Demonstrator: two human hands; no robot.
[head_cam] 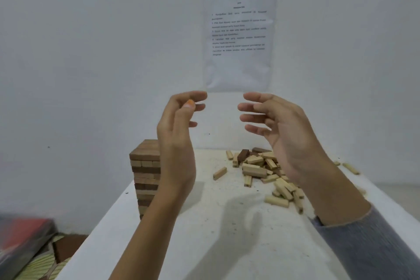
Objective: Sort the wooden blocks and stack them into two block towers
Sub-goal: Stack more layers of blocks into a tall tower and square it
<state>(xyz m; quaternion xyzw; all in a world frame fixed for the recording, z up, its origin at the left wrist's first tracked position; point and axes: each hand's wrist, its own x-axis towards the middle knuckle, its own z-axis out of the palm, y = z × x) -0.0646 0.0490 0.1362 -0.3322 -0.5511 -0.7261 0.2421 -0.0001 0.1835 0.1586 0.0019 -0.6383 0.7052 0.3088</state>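
Tower right side hidden behind left hand; sheet text unreadable.

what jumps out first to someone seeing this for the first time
Two raised hands, the left hand and right hand, fill the middle, fingers loosely spread and holding nothing. Behind the left one stands a block tower on the white table; a loose pile of blocks lies to the right.

A tower of matt, bare wood in pale and dark layers. Loose blocks of the same smooth wood. White, matt, gritty-looking tabletop. Printed paper sheet under faintly glossy plastic. Soft grey cloth sleeve.
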